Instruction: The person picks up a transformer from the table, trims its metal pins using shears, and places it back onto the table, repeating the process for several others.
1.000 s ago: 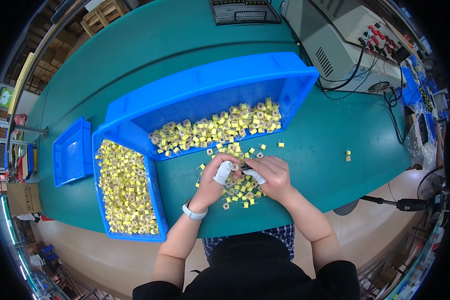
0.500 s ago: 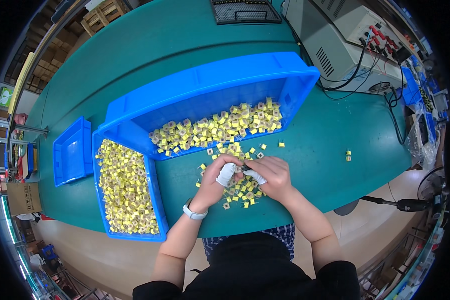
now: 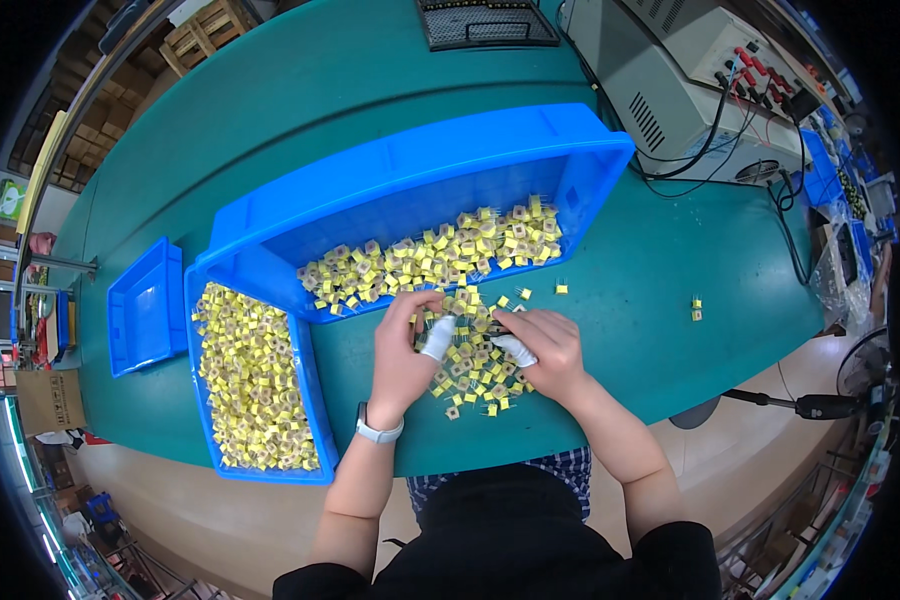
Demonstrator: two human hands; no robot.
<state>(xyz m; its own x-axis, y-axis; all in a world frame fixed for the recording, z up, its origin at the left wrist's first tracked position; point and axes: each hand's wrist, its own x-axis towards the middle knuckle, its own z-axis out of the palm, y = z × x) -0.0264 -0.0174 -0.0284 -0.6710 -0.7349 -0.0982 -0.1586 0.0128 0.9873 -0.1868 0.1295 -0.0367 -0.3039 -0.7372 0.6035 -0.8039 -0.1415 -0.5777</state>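
Small yellow transformers with metal pins [image 3: 480, 378] lie in a loose pile on the green table in front of me. Over the left side of the pile is my left hand [image 3: 406, 350], thumb and fingers apart, with no part held that I can see. A white cover wraps its thumb. My right hand [image 3: 548, 348] is closed at the pile's right side, gripping a thin dark tool [image 3: 496, 333] whose kind is mostly hidden by the fingers. Its thumb also wears a white cover.
A large blue bin [image 3: 410, 165] tilts toward me behind the pile, transformers spilling at its mouth. Left of it stands a blue tray [image 3: 327, 468] full of transformers, beside a smaller blue tray [image 3: 145, 340]. Grey instruments [image 3: 660, 100] with cables stand at the far right; a black mesh tray [image 3: 490, 25] lies behind.
My left hand has moved left, away from my right hand, and its fingers have opened. The right hand stays almost in place, still closed on the dark tool.
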